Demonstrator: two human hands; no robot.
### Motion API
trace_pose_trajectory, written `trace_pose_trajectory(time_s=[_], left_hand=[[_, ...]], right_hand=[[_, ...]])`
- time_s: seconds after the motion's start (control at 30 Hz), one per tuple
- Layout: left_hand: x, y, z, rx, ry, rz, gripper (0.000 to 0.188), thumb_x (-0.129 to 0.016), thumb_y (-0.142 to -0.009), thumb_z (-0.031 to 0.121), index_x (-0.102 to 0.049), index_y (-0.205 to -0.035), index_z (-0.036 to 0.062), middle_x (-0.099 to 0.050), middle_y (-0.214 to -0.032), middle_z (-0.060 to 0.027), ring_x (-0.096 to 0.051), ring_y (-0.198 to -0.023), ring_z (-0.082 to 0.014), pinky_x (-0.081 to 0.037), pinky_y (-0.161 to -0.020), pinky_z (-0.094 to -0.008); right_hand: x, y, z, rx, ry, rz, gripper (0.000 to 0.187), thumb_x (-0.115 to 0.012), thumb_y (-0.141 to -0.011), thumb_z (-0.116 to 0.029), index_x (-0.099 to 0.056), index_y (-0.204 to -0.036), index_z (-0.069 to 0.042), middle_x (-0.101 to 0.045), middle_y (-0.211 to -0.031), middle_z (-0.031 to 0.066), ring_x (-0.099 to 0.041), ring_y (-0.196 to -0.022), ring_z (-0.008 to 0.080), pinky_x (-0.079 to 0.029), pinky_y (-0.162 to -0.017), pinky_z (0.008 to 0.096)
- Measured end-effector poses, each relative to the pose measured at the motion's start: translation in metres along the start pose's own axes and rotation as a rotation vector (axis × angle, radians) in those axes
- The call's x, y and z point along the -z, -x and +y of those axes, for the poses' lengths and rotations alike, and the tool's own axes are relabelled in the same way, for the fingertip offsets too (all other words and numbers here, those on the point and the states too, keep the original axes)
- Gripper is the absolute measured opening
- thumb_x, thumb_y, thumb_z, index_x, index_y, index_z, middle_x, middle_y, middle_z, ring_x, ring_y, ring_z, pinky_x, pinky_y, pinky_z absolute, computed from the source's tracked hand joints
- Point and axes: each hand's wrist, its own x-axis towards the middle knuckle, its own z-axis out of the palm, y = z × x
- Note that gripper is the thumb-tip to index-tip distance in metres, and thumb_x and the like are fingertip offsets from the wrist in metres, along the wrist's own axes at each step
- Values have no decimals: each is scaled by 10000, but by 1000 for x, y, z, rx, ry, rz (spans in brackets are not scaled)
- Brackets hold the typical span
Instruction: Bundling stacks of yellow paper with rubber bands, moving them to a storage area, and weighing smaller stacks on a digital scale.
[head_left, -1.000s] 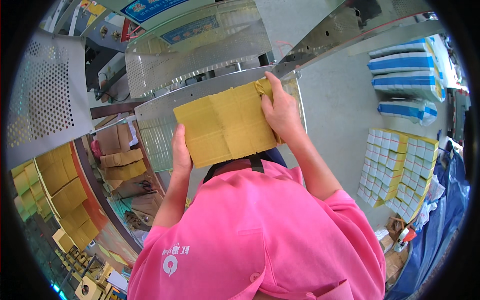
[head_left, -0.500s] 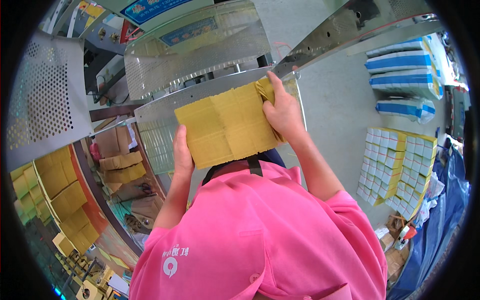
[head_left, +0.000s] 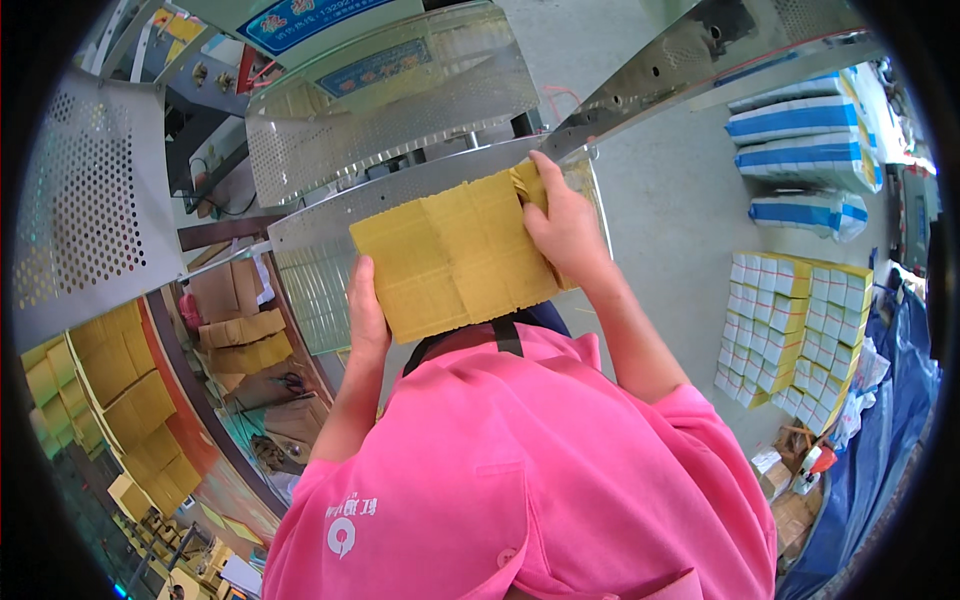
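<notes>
**Yellow paper bundle (head_left: 455, 255) held before a pink shirt (head_left: 430, 440)**

The right hand (head_left: 572, 228) curls closed over the bundle's right end; the left hand (head_left: 370, 312) lies along its left edge, finger closure unclear. A metal plate (head_left: 330, 218) borders its far edge. Grey floor (head_left: 655, 220) opens rightward. Shirt and blue sign (head_left: 320, 22) carry lettering.

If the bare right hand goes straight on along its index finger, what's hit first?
Beyond the right hand and the creased yellow paper sheet it holds, likely the flat grey metal plate; depth is unclear, so it might pass above.
</notes>
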Motion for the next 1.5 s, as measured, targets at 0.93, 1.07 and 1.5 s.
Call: trace_pose_trajectory(time_s=[0.93,1.07,1.5], left_hand=[[-1,0,-5,10,39,-13,470,-372,-1020,402,-538,-1227,13,-590,-1163,-93,-572,-1044,-177,-449,-907,-325],[-3,0,-3,-6,33,-6,466,-366,-1022,397,-542,-1217,12,-592,-1151,-89,-574,-1032,-174,-451,-897,-324],[-4,2,-1,4,4,6,470,-358,-1026,395,-531,-1234,11,-585,-1155,-90,-565,-1033,-173,-445,-896,-321]], right_hand=[[-12,-7,-1,10,163,93,321,-536,-942,-282,-505,-1165,-53,-659,-812,243,-635,-771,443,-477,-694,539],[-9,-8,-5,8,174,79,316,-536,-947,-292,-504,-1114,-26,-666,-780,227,-649,-738,432,-496,-678,531],[2,-20,-14,-70,159,-5,325,-518,-952,-333,-541,-978,-10,-641,-822,281,-605,-805,483,-466,-735,551]])
